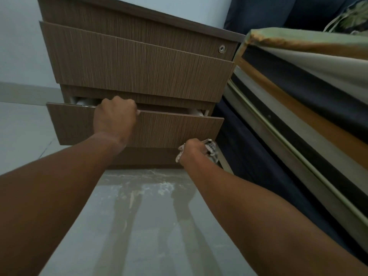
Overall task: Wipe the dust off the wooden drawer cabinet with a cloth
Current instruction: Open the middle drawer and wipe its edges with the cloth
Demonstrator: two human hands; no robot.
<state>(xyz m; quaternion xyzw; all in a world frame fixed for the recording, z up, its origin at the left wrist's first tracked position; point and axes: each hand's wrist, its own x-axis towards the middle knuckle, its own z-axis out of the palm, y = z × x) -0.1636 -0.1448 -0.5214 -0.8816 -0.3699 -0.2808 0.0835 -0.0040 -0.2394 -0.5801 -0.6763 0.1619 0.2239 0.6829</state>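
Crumpled cloth [210, 148] inside right hand [192, 151]

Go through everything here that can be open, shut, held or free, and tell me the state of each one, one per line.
Lower drawer: pulled partly open.
Upper drawer: shut.
Keyhole lock: no key in it.
Left hand: fingers hooked over the lower drawer's top edge.
Right hand: closed on the cloth.
Cloth: bunched, against the cabinet's lower right corner.

Two bare forearms, left hand [114, 116], right hand [192, 151], no sleeves
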